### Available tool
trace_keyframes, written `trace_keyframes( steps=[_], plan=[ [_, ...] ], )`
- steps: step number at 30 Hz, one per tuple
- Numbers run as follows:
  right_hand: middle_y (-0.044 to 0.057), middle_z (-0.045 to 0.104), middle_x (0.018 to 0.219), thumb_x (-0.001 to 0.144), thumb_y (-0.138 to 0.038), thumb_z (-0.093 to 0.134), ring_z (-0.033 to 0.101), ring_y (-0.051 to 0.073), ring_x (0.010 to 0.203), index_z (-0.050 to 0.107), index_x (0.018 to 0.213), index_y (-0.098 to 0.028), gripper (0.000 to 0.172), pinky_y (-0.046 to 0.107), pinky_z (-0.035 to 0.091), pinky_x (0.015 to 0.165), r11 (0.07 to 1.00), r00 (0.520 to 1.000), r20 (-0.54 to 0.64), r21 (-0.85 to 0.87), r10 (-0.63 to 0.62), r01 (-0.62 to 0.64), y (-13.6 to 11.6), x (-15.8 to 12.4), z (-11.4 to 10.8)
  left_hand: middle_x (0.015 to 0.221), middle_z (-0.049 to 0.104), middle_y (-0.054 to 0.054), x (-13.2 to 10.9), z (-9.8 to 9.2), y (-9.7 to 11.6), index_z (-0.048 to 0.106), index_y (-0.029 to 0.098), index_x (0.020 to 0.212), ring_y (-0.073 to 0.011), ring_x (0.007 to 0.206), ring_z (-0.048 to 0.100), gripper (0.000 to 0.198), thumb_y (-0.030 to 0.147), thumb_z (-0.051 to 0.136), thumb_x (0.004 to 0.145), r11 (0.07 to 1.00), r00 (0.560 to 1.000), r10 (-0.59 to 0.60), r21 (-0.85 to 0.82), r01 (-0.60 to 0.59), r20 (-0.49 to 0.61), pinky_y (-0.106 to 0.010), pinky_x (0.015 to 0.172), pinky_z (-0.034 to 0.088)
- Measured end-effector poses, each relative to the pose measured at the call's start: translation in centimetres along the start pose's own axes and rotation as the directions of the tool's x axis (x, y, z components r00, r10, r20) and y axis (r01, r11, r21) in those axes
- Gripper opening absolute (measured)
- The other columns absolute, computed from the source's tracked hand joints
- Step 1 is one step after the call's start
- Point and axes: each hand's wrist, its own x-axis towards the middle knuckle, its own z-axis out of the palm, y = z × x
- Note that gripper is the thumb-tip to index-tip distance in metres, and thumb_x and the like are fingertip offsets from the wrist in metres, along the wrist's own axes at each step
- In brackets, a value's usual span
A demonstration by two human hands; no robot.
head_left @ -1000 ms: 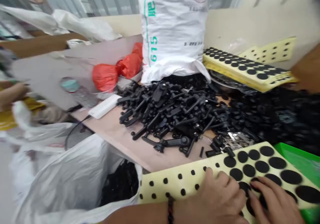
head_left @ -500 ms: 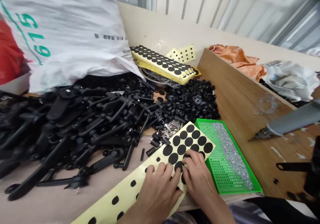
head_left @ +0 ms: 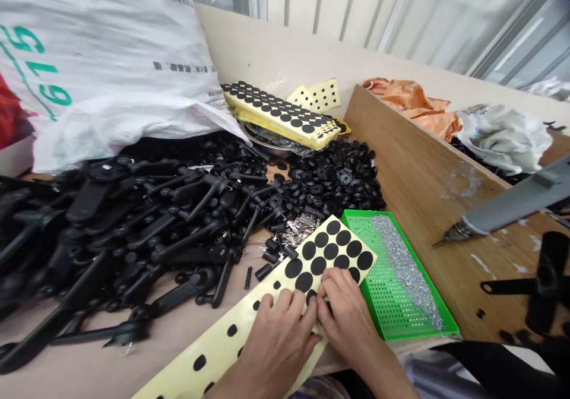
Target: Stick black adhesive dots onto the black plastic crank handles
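Observation:
A pale yellow backing sheet [head_left: 231, 345] with round black adhesive pads [head_left: 332, 250] lies slantwise at the table's near edge. My left hand [head_left: 278, 339] rests palm-down on it, fingers curled onto the pads. My right hand [head_left: 345, 313] sits beside it, fingertips pinched at one black pad near the sheet's middle; whether the pad is lifted I cannot tell. The two hands touch at the fingertips.
A big heap of black plastic levers [head_left: 133, 227] fills the left. Black round discs [head_left: 338, 179] lie beyond the sheet. A green tray [head_left: 392, 310] of small silver parts sits right. More pad sheets [head_left: 276, 111], a white sack [head_left: 102, 60], a wooden board [head_left: 423, 167] and a grey tool [head_left: 503, 209] surround.
The camera swung right from the sacks on the left to the table, then settled. Both hands stayed on the yellow sheet; the right fingertips closed in on one pad.

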Motion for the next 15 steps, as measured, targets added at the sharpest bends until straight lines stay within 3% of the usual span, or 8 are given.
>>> trace_keyframes(
  steps=[5,8,11,15],
  plan=[
    [0.004,0.054,0.076,0.082,-0.009,0.042,0.050,0.021,0.077,0.045,0.070,-0.020,0.016,0.036,0.043,0.070,0.985,0.998,0.058,0.172,0.010,-0.020,-0.5,-0.4,-0.8,0.088,0.059,-0.002,-0.1,-0.2,-0.3,0.058,0.024,0.097,-0.0244,0.078,0.053,0.018,0.037,0.058,0.084,0.998,0.999,0.023,-0.051,-0.021,0.048,-0.038,0.064,0.041],
    [0.004,0.059,0.078,0.078,-0.008,0.044,0.054,0.025,0.092,0.046,0.071,-0.021,0.015,0.041,0.044,0.079,0.962,0.993,0.112,0.266,0.028,-0.057,-0.6,-0.5,-1.1,0.092,0.059,-0.002,-0.6,-0.3,-1.7,0.057,0.025,0.097,-0.0240,0.080,0.053,0.016,0.031,0.059,0.083,0.981,0.993,0.104,-0.173,-0.091,0.064,-0.036,0.065,0.043],
    [0.004,0.065,0.087,0.075,-0.006,0.047,0.050,0.028,0.112,0.050,0.072,-0.022,0.017,0.046,0.042,0.089,0.930,0.974,0.213,0.337,0.075,-0.146,-0.3,-0.5,-1.3,0.100,0.058,-0.004,-1.5,-0.9,-4.3,0.053,0.025,0.110,-0.0218,0.085,0.052,0.025,0.019,0.050,0.086,0.952,0.993,0.081,-0.288,-0.103,-0.088,-0.034,0.071,0.044],
    [0.004,0.068,0.100,0.070,-0.005,0.050,0.050,0.028,0.118,0.052,0.068,-0.023,0.018,0.047,0.042,0.095,0.871,0.965,0.244,0.451,0.092,-0.196,0.6,-0.6,-1.2,0.110,0.055,-0.013,-1.3,-3.0,-8.2,0.054,0.014,0.114,-0.0264,0.098,0.048,0.027,0.014,0.040,0.091,0.997,0.922,-0.066,-0.068,0.043,-0.381,-0.038,0.081,0.043]
  ],
)
